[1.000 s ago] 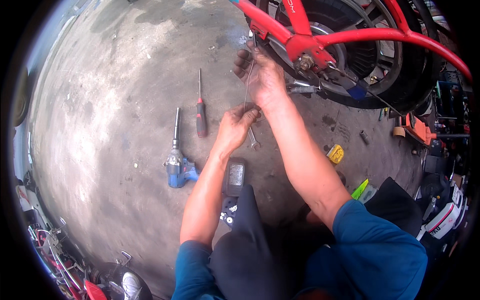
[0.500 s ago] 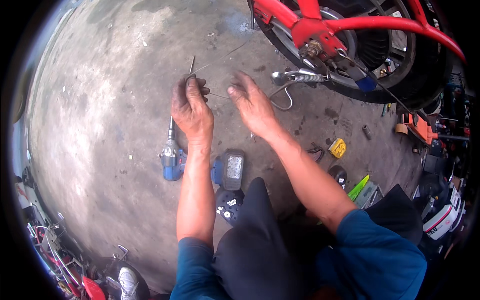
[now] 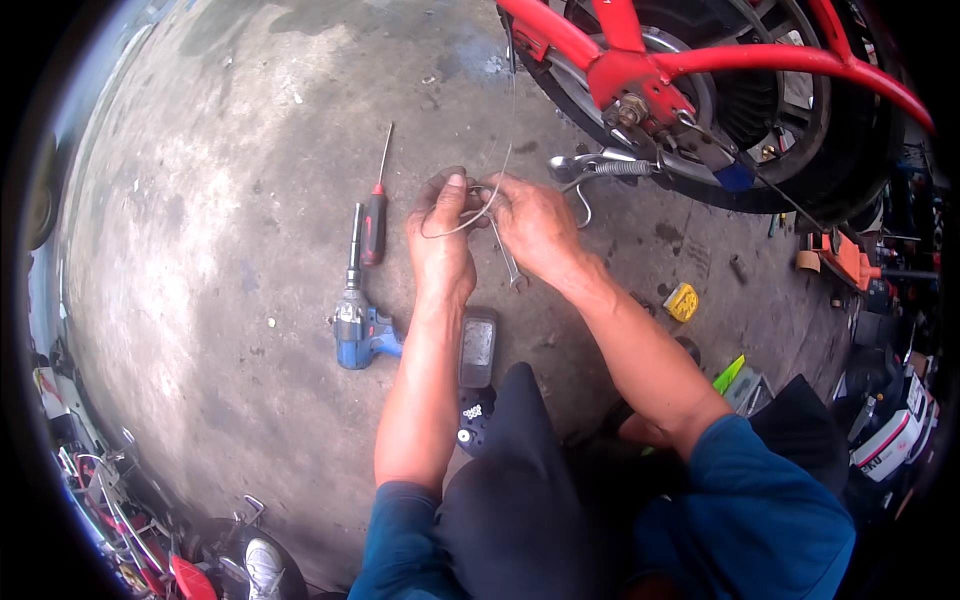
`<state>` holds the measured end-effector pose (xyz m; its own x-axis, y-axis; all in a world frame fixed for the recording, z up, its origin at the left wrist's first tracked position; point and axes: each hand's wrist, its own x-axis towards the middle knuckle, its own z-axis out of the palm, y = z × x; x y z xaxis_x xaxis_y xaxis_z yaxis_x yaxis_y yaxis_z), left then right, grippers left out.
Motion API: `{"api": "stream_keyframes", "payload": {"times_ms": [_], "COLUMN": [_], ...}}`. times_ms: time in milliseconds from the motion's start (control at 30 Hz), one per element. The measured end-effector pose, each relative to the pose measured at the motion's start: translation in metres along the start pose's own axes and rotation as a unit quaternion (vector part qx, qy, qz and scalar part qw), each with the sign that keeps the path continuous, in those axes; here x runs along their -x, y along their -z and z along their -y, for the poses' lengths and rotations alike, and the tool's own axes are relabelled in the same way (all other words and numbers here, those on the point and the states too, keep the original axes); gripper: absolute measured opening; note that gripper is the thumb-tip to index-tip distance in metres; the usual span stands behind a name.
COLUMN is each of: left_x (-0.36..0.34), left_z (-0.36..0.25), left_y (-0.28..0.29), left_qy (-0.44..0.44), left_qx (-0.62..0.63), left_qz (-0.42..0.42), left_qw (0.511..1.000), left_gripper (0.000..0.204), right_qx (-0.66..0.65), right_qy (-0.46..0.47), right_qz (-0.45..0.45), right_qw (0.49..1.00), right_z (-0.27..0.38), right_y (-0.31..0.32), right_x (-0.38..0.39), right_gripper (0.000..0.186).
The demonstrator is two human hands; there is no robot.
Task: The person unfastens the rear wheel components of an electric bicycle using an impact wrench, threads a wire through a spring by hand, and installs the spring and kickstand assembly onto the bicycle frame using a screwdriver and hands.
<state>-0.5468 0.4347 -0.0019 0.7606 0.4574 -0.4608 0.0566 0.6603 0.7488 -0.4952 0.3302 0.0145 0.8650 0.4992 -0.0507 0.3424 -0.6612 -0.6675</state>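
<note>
My left hand (image 3: pixel 440 230) and my right hand (image 3: pixel 538 228) are close together over the concrete floor, fingers closed. Between them they hold a thin grey cable (image 3: pixel 470 222), which bends in a loop across the left fingers. One thin end rises above the right fingertips. Just under the hands a small open-ended wrench (image 3: pixel 512 262) shows in part. Left of my left hand lies a screwdriver (image 3: pixel 375 225) with a black and red handle. A blue cordless impact wrench (image 3: pixel 352 325) with a long socket lies below it.
A red bike frame (image 3: pixel 700 58) and its wheel (image 3: pixel 590 110) fill the upper right, with a chrome ratchet (image 3: pixel 580 162) beside a spring. A grey tray (image 3: pixel 479 350) lies near my knee. To the right are a yellow object (image 3: pixel 682 302), a socket (image 3: pixel 738 268) and an orange tool (image 3: pixel 848 262).
My left hand has moved right and slightly down, closer to my right hand. The cable is now bunched in a loop between them. The screwdriver and the wrench have come into clearer view.
</note>
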Motion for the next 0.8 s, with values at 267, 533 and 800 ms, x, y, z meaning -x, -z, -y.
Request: {"api": "stream_keyframes", "payload": {"times_ms": [267,533,800], "left_x": [-0.061,-0.094,-0.107], "left_z": [-0.031,-0.027,-0.021], "left_y": [-0.032,-0.08,-0.095], "left_qy": [-0.225,-0.259,-0.311], "left_qx": [-0.072,0.049,0.153], "left_qz": [0.009,0.05,-0.009], "left_qw": [0.972,0.963,0.938], "left_gripper": [0.03,0.029,0.027], "right_qx": [-0.249,-0.692,-0.735], "right_qy": [-0.083,-0.222,-0.214], "right_qz": [-0.066,-0.193,-0.154], "right_qw": [0.963,0.66,0.624], "right_z": [0.007,0.001,-0.01], "right_y": [0.015,0.029,0.023], "right_x": [-0.034,-0.078,-0.088], "right_gripper": [0.032,0.03,0.021]}}
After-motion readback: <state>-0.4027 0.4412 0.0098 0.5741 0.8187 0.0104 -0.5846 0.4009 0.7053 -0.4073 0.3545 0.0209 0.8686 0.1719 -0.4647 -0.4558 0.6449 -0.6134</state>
